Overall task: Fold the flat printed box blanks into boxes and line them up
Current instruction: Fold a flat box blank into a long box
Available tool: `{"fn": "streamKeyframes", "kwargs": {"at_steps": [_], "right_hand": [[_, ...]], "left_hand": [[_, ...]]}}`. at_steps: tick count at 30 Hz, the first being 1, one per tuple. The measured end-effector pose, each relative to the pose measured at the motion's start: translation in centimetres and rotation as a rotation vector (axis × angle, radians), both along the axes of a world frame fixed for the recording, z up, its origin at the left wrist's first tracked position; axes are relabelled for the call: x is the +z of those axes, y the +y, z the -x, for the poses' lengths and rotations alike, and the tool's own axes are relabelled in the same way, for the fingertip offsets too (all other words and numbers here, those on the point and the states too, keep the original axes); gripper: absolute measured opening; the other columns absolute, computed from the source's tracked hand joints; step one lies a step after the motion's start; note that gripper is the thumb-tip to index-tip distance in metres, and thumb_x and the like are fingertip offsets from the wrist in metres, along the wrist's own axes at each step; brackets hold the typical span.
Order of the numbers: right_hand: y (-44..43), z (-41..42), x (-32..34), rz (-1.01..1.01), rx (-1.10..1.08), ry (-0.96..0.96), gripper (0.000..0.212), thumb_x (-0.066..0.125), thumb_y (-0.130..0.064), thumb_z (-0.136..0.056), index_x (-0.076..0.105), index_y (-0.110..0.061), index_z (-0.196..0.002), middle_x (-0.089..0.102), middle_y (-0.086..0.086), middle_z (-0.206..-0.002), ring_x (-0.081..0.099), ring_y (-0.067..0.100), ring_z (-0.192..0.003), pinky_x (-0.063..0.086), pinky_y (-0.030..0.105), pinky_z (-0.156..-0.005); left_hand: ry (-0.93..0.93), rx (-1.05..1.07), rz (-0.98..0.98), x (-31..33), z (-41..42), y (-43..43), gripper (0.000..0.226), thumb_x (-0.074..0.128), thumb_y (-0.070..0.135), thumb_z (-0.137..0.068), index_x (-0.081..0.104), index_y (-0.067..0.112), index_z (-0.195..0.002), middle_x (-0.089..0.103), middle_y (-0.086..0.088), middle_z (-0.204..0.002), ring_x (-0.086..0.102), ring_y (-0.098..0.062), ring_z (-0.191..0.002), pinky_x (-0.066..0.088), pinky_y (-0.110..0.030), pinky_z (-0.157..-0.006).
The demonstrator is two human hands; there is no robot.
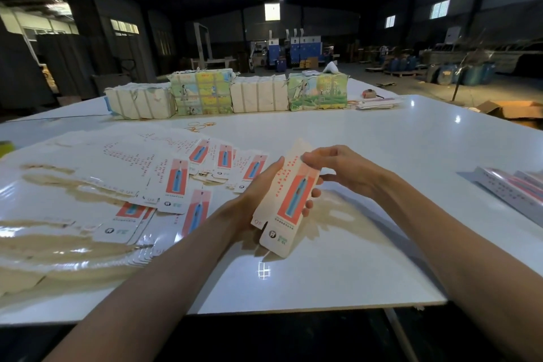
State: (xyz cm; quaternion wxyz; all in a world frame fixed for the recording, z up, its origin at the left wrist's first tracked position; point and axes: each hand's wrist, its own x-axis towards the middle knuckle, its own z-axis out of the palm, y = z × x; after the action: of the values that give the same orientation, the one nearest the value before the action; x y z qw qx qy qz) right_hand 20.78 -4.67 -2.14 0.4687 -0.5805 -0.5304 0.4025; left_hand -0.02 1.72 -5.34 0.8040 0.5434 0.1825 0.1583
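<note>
A long box blank [289,197] printed with a red panel and a blue toothbrush is held upright above the white table [382,150]. My left hand [258,191] grips it from behind and below, thumb along its left edge, fingertips showing at its right edge. My right hand [338,170] pinches its upper right part. A spread of flat printed blanks [176,182] lies to the left on the table. Folded boxes [511,188] lie side by side at the right edge.
Strapped bundles of printed card [229,94] stand in a row at the far side of the table, with a thin stack of card [379,103] to their right. Large uncut sheets [58,244] cover the near left. An open cardboard box [514,110] sits beyond the table.
</note>
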Motion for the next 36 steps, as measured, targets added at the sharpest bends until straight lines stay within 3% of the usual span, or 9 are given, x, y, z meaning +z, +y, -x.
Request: {"fn": "streamKeyframes", "kwargs": {"at_steps": [4, 8, 12, 16, 20, 25, 30, 33, 36], "right_hand": [[-0.2, -0.1, 0.1, -0.028, -0.033, 0.040, 0.034, 0.067, -0.034, -0.102, 0.082, -0.015, -0.079, 0.079, 0.014, -0.096, 0.077, 0.020, -0.087, 0.057, 0.034, -0.081], [-0.8, 0.5, 0.1, -0.087, -0.025, 0.081, 0.040, 0.060, -0.032, -0.107, 0.081, -0.016, -0.078, 0.077, 0.013, -0.094, 0.075, 0.022, -0.086, 0.054, 0.039, -0.086], [-1.3, 1.2, 0.1, -0.152, 0.011, 0.150, 0.039, 0.055, -0.030, -0.110, 0.075, -0.007, -0.085, 0.072, 0.015, -0.091, 0.069, 0.025, -0.087, 0.053, 0.042, -0.090], [-0.8, 1.8, 0.1, -0.219, -0.029, 0.303, 0.035, 0.059, -0.031, -0.107, 0.066, 0.003, -0.097, 0.065, 0.013, -0.086, 0.065, 0.027, -0.092, 0.053, 0.044, -0.102], [-0.5, 2.8, -0.4, -0.278, -0.042, 0.399, 0.027, 0.064, -0.024, -0.105, 0.064, 0.001, -0.116, 0.067, 0.014, -0.088, 0.066, 0.027, -0.086, 0.059, 0.035, -0.079], [-0.2, 3.4, -1.5, -0.210, -0.022, 0.476, 0.064, 0.076, -0.029, -0.089, 0.044, -0.018, -0.143, 0.076, 0.016, -0.098, 0.071, 0.028, -0.089, 0.062, 0.041, -0.083], [-0.1, 2.6, -1.2, -0.258, -0.089, 0.443, 0.051, 0.076, -0.033, -0.093, 0.056, -0.020, -0.137, 0.078, 0.016, -0.105, 0.075, 0.033, -0.099, 0.064, 0.039, -0.081], [-0.3, 1.7, -1.2, -0.228, -0.114, 0.308, 0.043, 0.075, -0.034, -0.096, 0.060, -0.022, -0.134, 0.078, 0.018, -0.110, 0.074, 0.039, -0.106, 0.064, 0.047, -0.089], [-0.6, 1.8, -1.6, -0.212, -0.065, 0.176, 0.041, 0.074, -0.036, -0.097, 0.061, -0.026, -0.135, 0.080, 0.013, -0.109, 0.075, 0.038, -0.102, 0.064, 0.049, -0.091]], "left_hand": [[-0.004, -0.017, -0.089, 0.5, -0.3, -0.4, 0.054, 0.041, 0.058, -0.107, 0.070, 0.013, -0.116, 0.071, -0.018, -0.108, 0.073, -0.029, -0.081, 0.063, -0.038, -0.071], [0.032, 0.043, -0.138, 0.7, -0.4, -0.4, 0.060, 0.036, 0.063, -0.105, 0.061, 0.013, -0.126, 0.068, -0.016, -0.114, 0.074, -0.023, -0.082, 0.064, -0.034, -0.072], [-0.003, -0.061, -0.074, 0.7, -0.7, -0.3, 0.063, 0.033, 0.064, -0.103, 0.057, 0.009, -0.123, 0.070, -0.011, -0.093, 0.071, -0.020, -0.070, 0.062, -0.031, -0.063], [0.006, 0.003, 0.001, 0.3, -1.8, -0.4, 0.061, 0.037, 0.068, -0.099, 0.056, 0.011, -0.108, 0.060, -0.002, -0.069, 0.057, -0.011, -0.052, 0.053, -0.022, -0.051], [-0.073, 0.076, 0.125, -0.2, -1.8, 0.0, 0.057, 0.041, 0.064, -0.102, 0.054, 0.010, -0.109, 0.060, -0.005, -0.073, 0.056, -0.012, -0.053, 0.052, -0.022, -0.050], [-0.254, 0.111, 0.324, 0.0, -1.1, -0.3, 0.049, 0.053, 0.057, -0.100, 0.061, 0.010, -0.114, 0.065, -0.011, -0.085, 0.066, -0.019, -0.063, 0.059, -0.027, -0.058], [-0.070, 0.376, -0.054, -0.2, -1.3, -0.8, 0.052, 0.053, 0.063, -0.101, 0.065, 0.019, -0.127, 0.075, -0.017, -0.118, 0.078, -0.032, -0.095, 0.064, -0.048, -0.084], [0.084, 0.549, -0.392, 0.4, -1.0, -0.7, 0.050, 0.048, 0.071, -0.097, 0.044, 0.044, -0.139, 0.069, -0.005, -0.128, 0.079, -0.023, -0.094, 0.065, -0.038, -0.070], [0.132, 0.492, -0.536, 0.8, -0.6, -0.6, 0.083, 0.062, 0.072, -0.089, 0.021, 0.050, -0.159, 0.060, 0.012, -0.131, 0.075, -0.020, -0.102, 0.066, -0.034, -0.067]]}}
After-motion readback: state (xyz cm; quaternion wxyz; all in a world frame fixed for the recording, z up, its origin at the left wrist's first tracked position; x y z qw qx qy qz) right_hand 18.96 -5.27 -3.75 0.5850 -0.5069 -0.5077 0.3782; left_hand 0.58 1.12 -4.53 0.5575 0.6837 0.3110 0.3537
